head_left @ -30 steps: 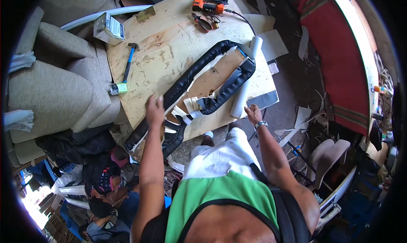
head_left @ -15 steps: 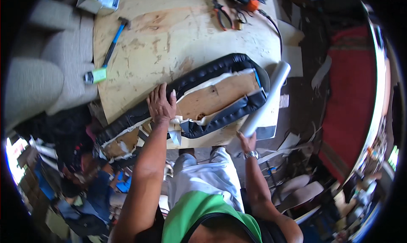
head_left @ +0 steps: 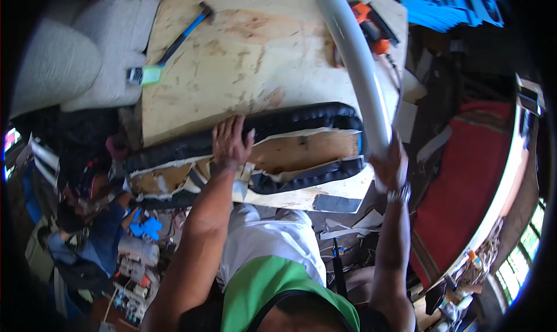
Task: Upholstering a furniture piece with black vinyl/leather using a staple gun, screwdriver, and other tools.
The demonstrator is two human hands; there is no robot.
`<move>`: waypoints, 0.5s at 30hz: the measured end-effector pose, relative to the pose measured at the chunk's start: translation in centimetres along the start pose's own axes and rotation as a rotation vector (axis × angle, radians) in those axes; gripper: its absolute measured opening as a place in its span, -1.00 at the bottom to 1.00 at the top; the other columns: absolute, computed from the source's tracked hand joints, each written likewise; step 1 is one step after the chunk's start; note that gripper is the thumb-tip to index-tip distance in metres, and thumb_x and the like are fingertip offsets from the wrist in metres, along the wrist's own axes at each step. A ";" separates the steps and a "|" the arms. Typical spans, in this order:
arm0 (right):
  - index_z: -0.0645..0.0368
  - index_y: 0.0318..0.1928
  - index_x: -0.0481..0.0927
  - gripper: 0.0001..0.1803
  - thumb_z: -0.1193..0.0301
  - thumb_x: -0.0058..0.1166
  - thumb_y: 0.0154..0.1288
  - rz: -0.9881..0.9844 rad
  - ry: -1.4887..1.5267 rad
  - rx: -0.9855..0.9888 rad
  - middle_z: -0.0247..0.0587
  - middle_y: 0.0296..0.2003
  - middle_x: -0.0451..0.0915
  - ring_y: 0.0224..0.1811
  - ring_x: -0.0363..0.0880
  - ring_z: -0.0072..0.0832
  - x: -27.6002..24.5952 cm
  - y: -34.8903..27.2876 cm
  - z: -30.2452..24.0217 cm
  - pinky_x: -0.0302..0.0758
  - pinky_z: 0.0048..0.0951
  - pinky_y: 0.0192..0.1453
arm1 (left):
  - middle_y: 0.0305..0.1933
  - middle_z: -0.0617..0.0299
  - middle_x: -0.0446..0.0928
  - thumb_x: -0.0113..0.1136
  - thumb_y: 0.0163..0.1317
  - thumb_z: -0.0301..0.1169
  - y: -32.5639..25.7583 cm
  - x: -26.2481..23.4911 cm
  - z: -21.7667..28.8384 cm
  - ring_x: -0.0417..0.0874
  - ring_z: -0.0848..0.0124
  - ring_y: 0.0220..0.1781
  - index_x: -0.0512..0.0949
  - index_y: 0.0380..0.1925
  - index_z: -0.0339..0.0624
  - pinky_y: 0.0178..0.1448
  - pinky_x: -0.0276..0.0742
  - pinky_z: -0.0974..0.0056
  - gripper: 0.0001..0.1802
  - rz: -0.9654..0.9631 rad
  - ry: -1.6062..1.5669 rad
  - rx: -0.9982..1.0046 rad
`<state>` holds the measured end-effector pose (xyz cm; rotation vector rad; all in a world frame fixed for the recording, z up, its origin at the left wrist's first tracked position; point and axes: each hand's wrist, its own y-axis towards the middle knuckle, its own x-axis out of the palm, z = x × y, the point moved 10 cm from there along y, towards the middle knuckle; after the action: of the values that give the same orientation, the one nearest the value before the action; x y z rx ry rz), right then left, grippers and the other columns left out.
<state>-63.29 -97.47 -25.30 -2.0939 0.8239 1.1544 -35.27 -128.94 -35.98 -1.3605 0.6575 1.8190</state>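
Observation:
A long black upholstered panel (head_left: 307, 113) lies face down across the near part of the table, its bare wooden back showing inside the folded cover edge. My left hand (head_left: 232, 143) rests on it near the middle, fingers stretched out and pressing on the black cover. In my right hand (head_left: 390, 165) is the near end of a white plastic pipe (head_left: 362, 71), fingers wrapped round it. The pipe is raised over the table's right side, pointing away from me. It hides part of the pliers (head_left: 337, 58).
A wooden worktable (head_left: 214, 82) carries a blue-handled hammer (head_left: 187, 33), a green-and-dark small block (head_left: 145, 75) and an orange power tool (head_left: 371, 27). Grey cushions (head_left: 52, 59) stand at the left, a red padded panel (head_left: 458, 181) at the right. Another person (head_left: 87, 233) is low at left.
My right hand has swung the pipe up and away from beside the panel's right end. My left hand stays on the panel, which now lies more level across the view.

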 end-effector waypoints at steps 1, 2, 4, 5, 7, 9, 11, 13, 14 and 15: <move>0.23 0.48 0.26 0.10 0.27 0.56 -0.07 -0.024 0.040 -0.016 0.25 0.16 0.61 0.14 0.67 0.13 1.5 3.7 0.5 0.64 0.02 0.23 | 0.31 -0.04 0.52 0.15 0.37 -0.06 0.5 0.9 0.5 0.46 -0.02 0.39 0.42 0.38 -0.08 0.51 0.21 -0.14 -0.37 0.004 -0.041 0.015; 0.17 0.46 0.30 0.02 0.19 0.53 0.01 -0.053 0.035 0.047 0.19 0.14 0.64 0.12 0.68 0.10 3.4 8.0 -0.3 0.66 -0.01 0.19 | 0.35 -0.03 0.50 0.13 0.39 -0.03 0.6 2.3 0.2 0.44 -0.01 0.43 0.41 0.41 -0.02 0.55 0.17 -0.16 -0.35 -0.045 -0.012 -0.013; 0.16 0.29 0.43 -0.18 0.12 0.52 0.09 -0.124 0.022 -0.042 0.18 0.09 0.66 0.06 0.71 0.06 7.4 14.5 -7.2 0.70 0.01 0.07 | 0.34 -0.07 0.51 0.09 0.41 0.03 -0.5 1.2 -1.6 0.45 -0.05 0.41 0.43 0.40 0.00 0.55 0.18 -0.18 -0.36 0.004 0.086 -0.065; 0.13 0.22 0.47 -0.27 0.06 0.47 0.15 -0.013 0.071 -0.258 0.13 0.08 0.67 0.01 0.72 0.08 8.4 16.8 -7.5 0.69 0.05 0.02 | 0.34 -0.06 0.51 0.08 0.41 0.03 0.1 2.1 -1.0 0.46 -0.05 0.41 0.43 0.39 0.01 0.54 0.19 -0.20 -0.37 0.000 0.057 -0.031; 0.01 0.26 0.62 -0.45 0.06 0.29 0.36 -0.155 0.187 -0.171 0.10 0.23 0.62 0.25 0.60 0.06 12.7 19.6 -10.4 0.45 0.22 0.39 | 0.28 -0.01 0.55 0.09 0.40 0.03 -1.1 1.3 -2.9 0.52 -0.03 0.30 0.48 0.31 -0.01 0.44 0.28 -0.19 -0.41 0.055 0.119 -0.017; 0.14 0.00 0.67 -0.59 0.09 0.30 0.36 0.479 0.041 -0.532 -0.06 -0.10 0.74 -0.13 0.73 -0.07 10.3 17.0 -7.4 0.69 0.12 0.00 | 0.25 0.04 0.57 0.10 0.39 0.02 -1.2 2.5 -1.7 0.54 0.02 0.27 0.49 0.29 0.00 0.41 0.30 -0.15 -0.43 0.077 0.113 0.021; 0.13 0.18 0.58 -0.46 0.08 0.33 0.35 0.251 0.001 -0.349 0.03 0.11 0.68 0.12 0.66 0.08 9.1 14.1 -2.9 0.62 0.02 0.12 | 0.25 0.06 0.57 0.10 0.39 0.02 -2.1 2.9 -0.8 0.54 0.03 0.27 0.49 0.28 0.00 0.41 0.30 -0.13 -0.44 0.051 0.102 0.010; 0.12 0.12 0.65 -0.56 0.17 0.33 0.34 0.482 -0.005 -0.293 0.04 0.09 0.67 0.16 0.61 0.04 4.4 6.3 -2.1 0.55 -0.04 0.24 | 0.25 0.08 0.58 0.10 0.39 0.01 -2.4 2.6 -0.6 0.54 0.05 0.27 0.49 0.28 0.00 0.42 0.30 -0.11 -0.45 0.054 0.097 0.011; 0.14 0.10 0.64 -0.59 0.22 0.32 0.34 0.496 -0.070 -0.217 0.03 0.05 0.68 0.12 0.62 0.03 3.2 2.3 -0.7 0.56 -0.03 0.20 | 0.25 0.08 0.58 0.10 0.40 0.01 -2.7 2.8 -0.3 0.54 0.05 0.28 0.49 0.27 -0.01 0.42 0.29 -0.10 -0.45 0.060 0.063 0.021; 0.15 0.09 0.64 -0.62 0.26 0.31 0.35 0.497 -0.073 -0.147 0.01 -0.03 0.69 0.04 0.65 0.02 2.9 -1.8 1.9 0.59 -0.06 0.11 | 0.25 0.09 0.58 0.09 0.40 0.02 -3.1 2.7 0.3 0.54 0.05 0.28 0.49 0.26 -0.01 0.42 0.29 -0.08 -0.45 0.063 0.027 0.035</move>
<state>-61.66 -95.65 -28.30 -2.0020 1.3062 1.5777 -33.30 -126.23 -38.39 -1.3569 0.7507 1.8327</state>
